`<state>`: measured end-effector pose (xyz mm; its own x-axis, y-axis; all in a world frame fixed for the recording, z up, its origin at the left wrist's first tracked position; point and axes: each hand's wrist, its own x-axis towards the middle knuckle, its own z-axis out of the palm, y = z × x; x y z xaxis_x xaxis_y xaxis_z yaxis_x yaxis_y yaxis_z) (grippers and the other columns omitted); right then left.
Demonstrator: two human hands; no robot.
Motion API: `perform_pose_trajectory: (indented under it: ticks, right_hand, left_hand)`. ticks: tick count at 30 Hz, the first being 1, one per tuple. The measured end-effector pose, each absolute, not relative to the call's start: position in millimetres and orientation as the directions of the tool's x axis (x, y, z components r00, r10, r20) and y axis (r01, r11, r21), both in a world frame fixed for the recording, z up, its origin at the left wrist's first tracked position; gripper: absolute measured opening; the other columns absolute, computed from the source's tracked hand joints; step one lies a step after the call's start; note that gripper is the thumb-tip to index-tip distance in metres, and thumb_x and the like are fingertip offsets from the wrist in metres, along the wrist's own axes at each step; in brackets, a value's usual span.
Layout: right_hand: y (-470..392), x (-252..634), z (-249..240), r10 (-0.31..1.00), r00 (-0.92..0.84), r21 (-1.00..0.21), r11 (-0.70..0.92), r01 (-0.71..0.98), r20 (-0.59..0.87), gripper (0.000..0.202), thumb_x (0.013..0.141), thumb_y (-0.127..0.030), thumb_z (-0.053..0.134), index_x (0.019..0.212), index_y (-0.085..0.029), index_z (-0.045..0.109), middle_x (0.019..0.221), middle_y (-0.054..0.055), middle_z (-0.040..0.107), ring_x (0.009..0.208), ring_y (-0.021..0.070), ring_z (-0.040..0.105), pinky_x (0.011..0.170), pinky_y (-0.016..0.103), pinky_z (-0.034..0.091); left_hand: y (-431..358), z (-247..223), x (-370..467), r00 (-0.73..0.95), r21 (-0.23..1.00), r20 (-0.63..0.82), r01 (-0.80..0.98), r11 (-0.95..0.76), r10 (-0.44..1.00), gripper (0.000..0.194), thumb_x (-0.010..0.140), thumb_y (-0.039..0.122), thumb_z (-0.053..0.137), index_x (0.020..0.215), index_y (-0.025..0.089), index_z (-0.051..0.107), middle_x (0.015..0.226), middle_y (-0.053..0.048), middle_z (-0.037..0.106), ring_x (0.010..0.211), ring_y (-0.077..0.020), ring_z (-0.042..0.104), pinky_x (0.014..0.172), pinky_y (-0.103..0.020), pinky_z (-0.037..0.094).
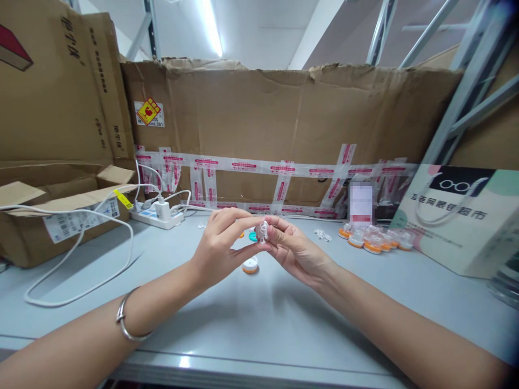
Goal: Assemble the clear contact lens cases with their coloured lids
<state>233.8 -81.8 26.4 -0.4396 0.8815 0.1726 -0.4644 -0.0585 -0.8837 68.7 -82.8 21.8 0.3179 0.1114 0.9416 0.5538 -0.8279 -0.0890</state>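
Observation:
Between my two hands, just above the table, is a small whitish, partly see-through plastic piece (263,231). My left hand (219,240) pinches it from the left between thumb and fingertips. From the right, the thumb and fingers of my right hand (298,253) close on the same piece. Its finer detail is too small to make out. Below my hands on the table lies a round white disc with an orange base (250,265). Behind the fingers, a teal round part (253,236) and a bit of an orange part (241,235) show, both partly hidden.
Several orange-based discs with clear tops (373,240) stand at the right, beside small white parts (322,235) and a paper bag (450,221). A power strip (158,216) with a looping white cable (81,243) and an open carton (24,237) occupy the left. Large cardboard (251,113) walls the back.

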Motion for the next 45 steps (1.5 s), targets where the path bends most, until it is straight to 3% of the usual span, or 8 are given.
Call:
perform_pose_trajectory:
  ticks: [11, 22, 27, 30, 32, 35, 37, 45]
  right_hand:
    - [-80.8, 232.2, 25.2, 0.871, -0.456, -0.871, -0.072, -0.486, 0.183, 0.019, 0.066, -0.018, 0.072, 0.082, -0.018, 0.062, 0.071, -0.003, 0.062, 0.066, 0.0057, 0.058, 0.063, 0.016, 0.049]
    - [-86.7, 226.8, 24.8, 0.929, -0.315, -0.936, 0.080, -0.342, 0.194, 0.016, 0.065, -0.022, 0.072, 0.078, -0.017, 0.065, 0.077, 0.001, 0.068, 0.079, 0.0114, 0.062, 0.079, 0.026, 0.047]
    - [-79.0, 227.5, 20.3, 0.936, -0.265, -0.935, 0.140, -0.326, 0.233, 0.020, 0.063, -0.026, 0.073, 0.079, -0.017, 0.064, 0.079, 0.003, 0.068, 0.081, 0.0148, 0.062, 0.077, 0.029, 0.046]
    - [-63.5, 236.8, 14.7, 0.955, -0.160, -0.938, 0.196, -0.286, 0.249, 0.024, 0.061, -0.027, 0.074, 0.080, -0.018, 0.061, 0.082, 0.003, 0.067, 0.080, 0.0145, 0.061, 0.076, 0.029, 0.044]
    - [-52.2, 244.1, 9.9, 0.966, -0.110, -0.948, 0.202, -0.247, 0.235, 0.026, 0.060, -0.028, 0.074, 0.080, -0.018, 0.060, 0.081, 0.002, 0.067, 0.074, 0.0127, 0.060, 0.071, 0.027, 0.042]
    - [-41.5, 250.6, 3.3, 0.972, -0.128, -0.969, 0.173, -0.178, 0.197, 0.028, 0.058, -0.028, 0.075, 0.080, -0.018, 0.060, 0.077, 0.000, 0.065, 0.070, 0.0107, 0.058, 0.072, 0.027, 0.042]
    - [-40.3, 250.9, 0.5, 0.967, -0.172, -0.978, 0.168, -0.121, 0.187, 0.028, 0.057, -0.028, 0.075, 0.077, -0.017, 0.060, 0.077, 0.000, 0.063, 0.071, 0.0107, 0.058, 0.075, 0.029, 0.043]
    - [-44.4, 245.6, -5.5, 0.890, -0.402, -0.923, 0.321, 0.212, 0.218, 0.024, 0.064, -0.028, 0.070, 0.084, -0.018, 0.062, 0.081, 0.003, 0.065, 0.077, 0.0140, 0.060, 0.078, 0.033, 0.045]
  left_hand:
    - [-83.4, 19.8, 69.6, 0.329, -0.097, 0.936, 0.590, -0.802, 0.128, 0.028, 0.073, 0.031, 0.067, 0.097, 0.019, 0.059, 0.085, -0.004, 0.062, 0.080, -0.0153, 0.056, 0.072, -0.030, 0.042]
    - [-77.8, 13.5, 71.2, 0.337, -0.050, 0.913, 0.653, -0.756, 0.231, 0.019, 0.078, 0.032, 0.061, 0.092, 0.019, 0.060, 0.083, -0.003, 0.062, 0.079, -0.0153, 0.055, 0.072, -0.031, 0.039]
    - [-72.9, 14.2, 68.8, 0.351, 0.061, 0.879, 0.589, -0.806, 0.323, 0.034, 0.074, 0.039, 0.063, 0.101, 0.019, 0.057, 0.091, -0.005, 0.061, 0.086, -0.0173, 0.055, 0.077, -0.031, 0.040]
    - [-68.3, 20.4, 62.8, 0.360, 0.253, 0.777, 0.573, -0.780, 0.516, 0.035, 0.078, 0.042, 0.058, 0.102, 0.018, 0.056, 0.091, -0.006, 0.059, 0.086, -0.0169, 0.054, 0.075, -0.030, 0.041]
    - [-63.7, 22.0, 57.3, 0.427, 0.382, 0.592, 0.599, -0.704, 0.684, 0.034, 0.079, 0.046, 0.053, 0.097, 0.018, 0.058, 0.089, -0.005, 0.059, 0.082, -0.0165, 0.054, 0.071, -0.028, 0.041]
    - [-55.8, 16.7, 49.3, 0.559, 0.447, 0.246, 0.659, -0.605, 0.792, 0.048, 0.067, 0.056, 0.060, 0.100, 0.020, 0.058, 0.096, -0.005, 0.059, 0.082, -0.0185, 0.054, 0.068, -0.028, 0.041]
    - [-51.8, 10.5, 46.0, 0.599, 0.453, 0.121, 0.677, -0.581, 0.792, 0.060, 0.059, 0.058, 0.065, 0.105, 0.021, 0.055, 0.101, -0.005, 0.058, 0.083, -0.0193, 0.054, 0.067, -0.027, 0.041]
    - [-45.9, -5.2, 54.5, 0.622, 0.485, 0.118, 0.644, -0.591, 0.774, 0.038, 0.063, 0.048, 0.063, 0.085, 0.017, 0.058, 0.081, -0.002, 0.059, 0.069, -0.0154, 0.053, 0.059, -0.024, 0.037]
